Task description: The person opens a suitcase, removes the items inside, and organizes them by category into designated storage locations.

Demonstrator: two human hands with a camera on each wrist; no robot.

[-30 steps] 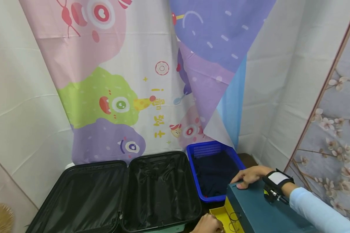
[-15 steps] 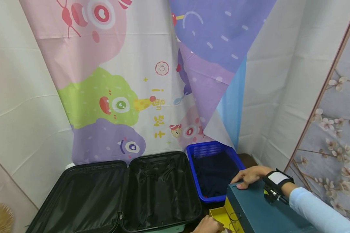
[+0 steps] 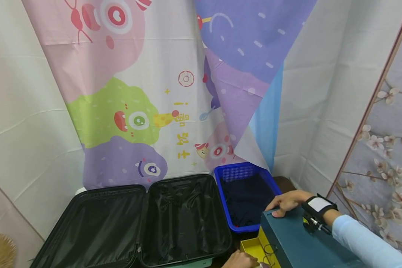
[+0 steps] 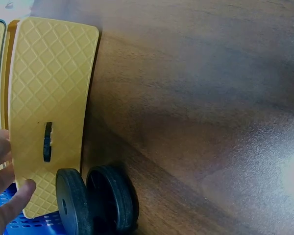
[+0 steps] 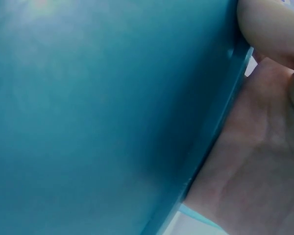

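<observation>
A teal drawer box stands at the lower right in the head view, its yellow drawer pulled out to the left. My right hand grips the box's far edge, thumb on top; the right wrist view shows the palm against the teal edge. Over the drawer's near part is my left hand, with a small purplish thing by its fingertips; I cannot tell whether it is held. In the left wrist view, fingers lie by the quilted yellow front. Thin dark loops, like eyeglasses, lie in the drawer.
An open black suitcase lies left of the drawer, its lid half further left. Behind the box stands a blue basket with dark cloth. Black wheels sit close to the drawer front on the brown wooden table.
My left hand has shifted slightly to the right and down, and a small purplish thing has come into view by its fingertips. The right hand and the box have stayed put.
</observation>
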